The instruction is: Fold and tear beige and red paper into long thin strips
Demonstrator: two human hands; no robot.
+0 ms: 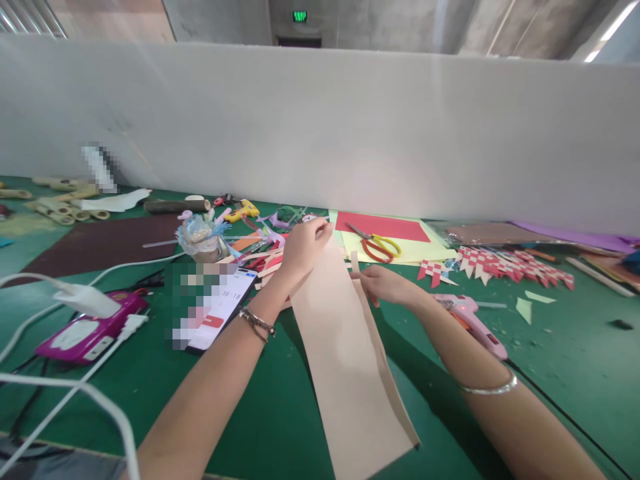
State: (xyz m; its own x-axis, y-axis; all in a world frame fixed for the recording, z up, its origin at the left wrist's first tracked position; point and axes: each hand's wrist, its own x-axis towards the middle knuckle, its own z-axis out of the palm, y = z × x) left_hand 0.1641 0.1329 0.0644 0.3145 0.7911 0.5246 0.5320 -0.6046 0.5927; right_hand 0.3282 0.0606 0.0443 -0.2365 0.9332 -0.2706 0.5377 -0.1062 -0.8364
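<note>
A long sheet of beige paper (340, 353) stretches from the far middle toward the near table edge. Its right side carries a narrow lengthwise fold. My left hand (307, 247) is closed on the far left end of the sheet, fingertips pressed together. At the folded right edge, my right hand (387, 283) pinches the sheet between thumb and fingers; part of the grip is hidden. A short beige strip stands up just beyond the right fingers. Scissors (379, 248) with red and yellow handles lie on coloured paper behind the hands.
A pink glue gun (473, 320) lies by my right forearm, its black cord trailing nearer. Beside my left forearm are a phone (223, 307) and a purple power strip (95, 327) with white cables. Red-and-white woven paper pieces (515, 267) lie right. A grey partition (320, 127) borders the back.
</note>
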